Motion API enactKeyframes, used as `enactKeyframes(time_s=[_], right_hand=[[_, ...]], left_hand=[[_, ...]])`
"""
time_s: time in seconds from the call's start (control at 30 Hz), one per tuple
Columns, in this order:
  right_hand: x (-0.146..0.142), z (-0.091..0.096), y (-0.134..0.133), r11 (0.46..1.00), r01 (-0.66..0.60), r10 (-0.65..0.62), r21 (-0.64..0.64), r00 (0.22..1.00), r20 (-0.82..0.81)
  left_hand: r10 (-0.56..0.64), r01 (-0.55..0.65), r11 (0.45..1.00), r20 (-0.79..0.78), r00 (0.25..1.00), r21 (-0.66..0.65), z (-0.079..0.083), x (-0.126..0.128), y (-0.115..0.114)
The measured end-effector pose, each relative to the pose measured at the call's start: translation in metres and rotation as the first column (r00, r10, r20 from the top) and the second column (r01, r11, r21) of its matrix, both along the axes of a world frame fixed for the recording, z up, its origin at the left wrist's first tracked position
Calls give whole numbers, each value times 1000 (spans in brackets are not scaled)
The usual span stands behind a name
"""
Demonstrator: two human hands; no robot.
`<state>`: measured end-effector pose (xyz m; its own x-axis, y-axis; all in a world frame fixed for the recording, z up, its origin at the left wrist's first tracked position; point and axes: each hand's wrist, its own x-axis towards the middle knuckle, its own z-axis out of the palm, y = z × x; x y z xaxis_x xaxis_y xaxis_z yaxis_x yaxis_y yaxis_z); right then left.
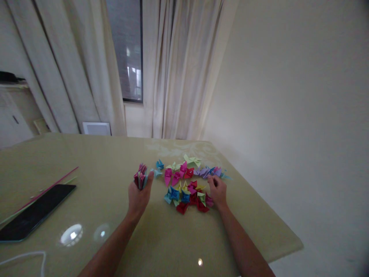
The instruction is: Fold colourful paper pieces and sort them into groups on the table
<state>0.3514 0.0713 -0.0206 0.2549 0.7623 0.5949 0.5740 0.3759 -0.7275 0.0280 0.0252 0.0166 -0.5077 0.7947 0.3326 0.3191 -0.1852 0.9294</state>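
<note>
My left hand (139, 194) is closed around a stack of folded paper pieces (140, 177) in pink, red and blue, held upright just above the table (95, 154). A spread of colourful folded origami pieces (186, 194) lies between my hands, with a further row (184, 169) behind it. My right hand (218, 191) rests at the right end of the spread, fingers curled down onto the pieces; whether it grips one I cannot make out.
A dark tablet or phone (34, 215) lies at the left, with thin pink and green sticks (49, 188) beside it. A white cable (25, 256) lies near the front left edge. Curtains and a window stand behind the table; a wall is to the right.
</note>
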Motion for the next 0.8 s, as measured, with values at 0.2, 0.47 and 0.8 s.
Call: enactKeyframes(time_s=[0.2, 0.47, 0.8], right_hand=[[0, -1, 1, 1000, -10, 10, -12, 1000, 11], [2, -2, -1, 1000, 16, -16, -9, 1000, 12], [2, 1, -1, 1000, 26, -26, -17, 1000, -1]], left_hand=[[-87, 87, 995, -3, 996, -58, -11, -5, 10], [-51, 47, 994, 37, 998, 102, 5, -6, 2], [-227, 236, 965, 86, 970, -114, -26, -6, 18]])
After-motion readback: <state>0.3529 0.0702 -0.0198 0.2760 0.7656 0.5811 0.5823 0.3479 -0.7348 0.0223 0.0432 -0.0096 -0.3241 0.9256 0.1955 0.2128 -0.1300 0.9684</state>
